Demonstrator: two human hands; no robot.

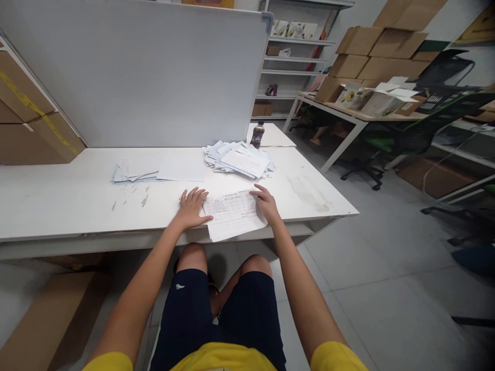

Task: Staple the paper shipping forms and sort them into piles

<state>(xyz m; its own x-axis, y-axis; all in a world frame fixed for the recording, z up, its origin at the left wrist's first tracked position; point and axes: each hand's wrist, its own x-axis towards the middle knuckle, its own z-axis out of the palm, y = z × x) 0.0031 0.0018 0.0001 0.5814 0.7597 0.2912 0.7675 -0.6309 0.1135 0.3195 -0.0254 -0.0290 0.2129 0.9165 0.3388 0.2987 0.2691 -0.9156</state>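
A printed sheet with a table of rows lies at the desk's front edge, its lower part hanging over. My left hand rests at the sheet's left side with its fingers spread, the thumb touching the paper. At the right side, my right hand has its fingers on the upper right corner; whether they pinch the paper is not clear. Behind the sheet is a messy pile of papers. Further left lie several flatter white sheets.
The white desk has smudges on it. A dark bottle stands behind the paper pile. A large whiteboard rises at the desk's back, with cardboard boxes at the left. Shelves, stacked boxes and chairs are at the right.
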